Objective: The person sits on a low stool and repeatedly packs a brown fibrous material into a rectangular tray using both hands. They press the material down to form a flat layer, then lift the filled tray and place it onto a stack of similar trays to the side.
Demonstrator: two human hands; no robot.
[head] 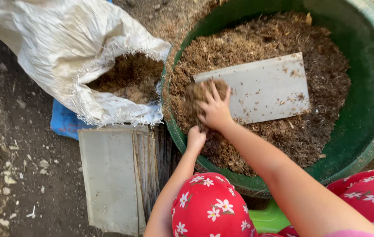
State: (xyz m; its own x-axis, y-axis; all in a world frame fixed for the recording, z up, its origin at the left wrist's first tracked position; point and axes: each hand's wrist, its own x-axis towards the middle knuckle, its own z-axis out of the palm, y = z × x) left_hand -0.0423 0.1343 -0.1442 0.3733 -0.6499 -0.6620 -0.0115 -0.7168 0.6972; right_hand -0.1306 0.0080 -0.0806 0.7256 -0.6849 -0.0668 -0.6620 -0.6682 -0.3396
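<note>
Right hand (215,109) spread on one board (261,87)

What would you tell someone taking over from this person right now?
Right hand: spread flat, pressing a clump of brown fibre at the grey board lying in the green tub.
Left hand: closed, in the fibre at the tub's near rim.
White sack lies open to the left, fibre inside.
Stack of grey boards on the ground, bare.
One board in the tub; the stack is left.
</note>
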